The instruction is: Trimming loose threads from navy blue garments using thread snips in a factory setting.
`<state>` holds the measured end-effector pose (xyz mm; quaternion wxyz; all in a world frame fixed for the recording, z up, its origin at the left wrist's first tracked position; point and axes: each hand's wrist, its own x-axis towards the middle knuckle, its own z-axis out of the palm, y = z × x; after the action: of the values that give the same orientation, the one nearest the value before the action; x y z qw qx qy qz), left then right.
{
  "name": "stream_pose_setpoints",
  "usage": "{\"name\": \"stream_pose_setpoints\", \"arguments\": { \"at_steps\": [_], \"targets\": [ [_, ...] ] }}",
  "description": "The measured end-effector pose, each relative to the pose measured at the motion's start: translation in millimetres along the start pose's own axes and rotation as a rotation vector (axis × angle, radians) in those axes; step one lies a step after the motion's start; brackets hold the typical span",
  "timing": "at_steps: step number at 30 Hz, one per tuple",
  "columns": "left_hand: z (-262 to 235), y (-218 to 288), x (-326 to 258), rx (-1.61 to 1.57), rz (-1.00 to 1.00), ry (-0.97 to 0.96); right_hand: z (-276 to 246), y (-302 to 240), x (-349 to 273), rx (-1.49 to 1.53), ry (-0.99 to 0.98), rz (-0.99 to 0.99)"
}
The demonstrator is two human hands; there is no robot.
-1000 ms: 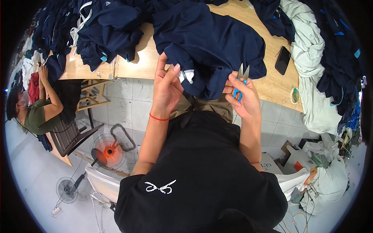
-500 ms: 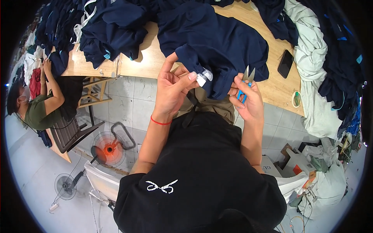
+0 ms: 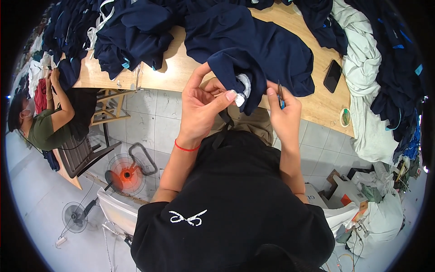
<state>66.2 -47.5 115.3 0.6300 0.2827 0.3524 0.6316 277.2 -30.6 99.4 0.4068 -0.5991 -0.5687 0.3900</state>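
At the near edge of a pale wooden table (image 3: 181,68), a soft, crumpled navy garment (image 3: 258,50) hangs over toward my lap, its cloth matte and folded on itself. From its lower fold a small white label (image 3: 242,90), rounded and papery-looking, pokes out just above my knees.

My left hand (image 3: 201,106) is below and to the left of that label, closed narrowly: thumb and forefinger pinch the white tab at its lower edge, the other fingers curl behind the dark cloth. A thin red cord (image 3: 186,148) rings that wrist.

My right hand (image 3: 283,113) sits just right of the label, touching the garment's hanging edge. It is closed around small thread snips (image 3: 280,94), slim metal blades with a blue grip, held upright beside the fold; I cannot tell whether the blades touch the cloth.

Farther out on the table, more navy garments (image 3: 131,36) lie heaped in loose piles to the left. A flat black phone (image 3: 332,76) rests to the right, near a pale green bundle of cloth (image 3: 362,59) and a small round roll of tape (image 3: 345,117). Beside the table's left end, another person (image 3: 45,122) in a green top sits handling dark fabric. On the grey floor below stand an orange fan (image 3: 126,173) and a smaller grey fan (image 3: 74,216).
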Motion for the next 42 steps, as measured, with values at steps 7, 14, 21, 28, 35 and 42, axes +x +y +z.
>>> {"name": "stream_pose_setpoints", "arguments": {
  "at_steps": [7,14,21,28,35,42],
  "targets": [
    [6,-1,-2,0.108,-0.012,-0.026,11,-51,-11,0.203,-0.006,-0.357],
    [7,-4,-3,0.21,-0.002,-0.016,22,-41,-2,0.0,0.072,-0.595],
    [1,-8,-2,0.15,-0.013,0.026,24,-24,-2,0.362,-0.051,-0.316],
    [5,-6,-1,0.117,-0.035,0.008,17,-44,-7,0.141,-0.029,-0.366],
    [2,-11,-3,0.173,0.007,0.0,25,-32,-2,0.065,0.005,-0.481],
    [-3,-9,-1,0.092,-0.031,0.043,8,-32,-4,0.574,-0.141,-0.014]
  ]
}}
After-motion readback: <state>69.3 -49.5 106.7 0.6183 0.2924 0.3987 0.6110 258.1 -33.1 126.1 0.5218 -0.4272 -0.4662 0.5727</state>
